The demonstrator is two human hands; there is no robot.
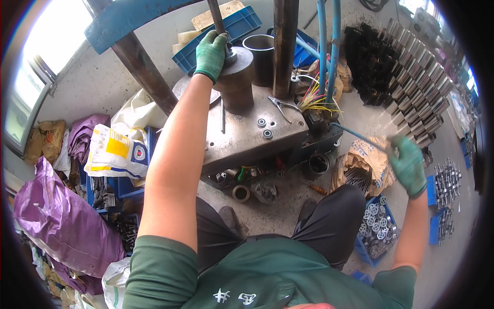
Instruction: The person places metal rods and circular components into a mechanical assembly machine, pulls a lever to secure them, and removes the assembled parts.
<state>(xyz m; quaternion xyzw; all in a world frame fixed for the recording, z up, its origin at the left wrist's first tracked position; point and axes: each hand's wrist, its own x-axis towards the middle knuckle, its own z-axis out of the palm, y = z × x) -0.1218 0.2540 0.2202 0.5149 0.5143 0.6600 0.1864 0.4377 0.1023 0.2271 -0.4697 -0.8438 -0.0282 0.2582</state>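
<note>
My left hand [210, 55], in a green glove, has its fingers closed round the lower end of a dark metal rod [216, 18]. Below it, a flanged steel cylinder [237, 92] stands upright on a thick steel press table [252, 147]. A small round metal piece [231, 57] shows on the flange, partly covered by my fingers. My right hand [409, 166], also gloved and somewhat blurred, is closed on the end of a blue lever [360, 136] that slopes up to the press. Two small bearings [265, 129], circlip-type pliers [283, 108] and a thin pin [223, 116] lie on the table.
Steel columns [284, 51] and blue hoses [334, 46] rise behind the table. Stacked shiny sleeves [417, 82] stand at the far right. A blue crate [364, 248] of round metal parts sits by my right knee. Purple sacks [67, 221] are at left.
</note>
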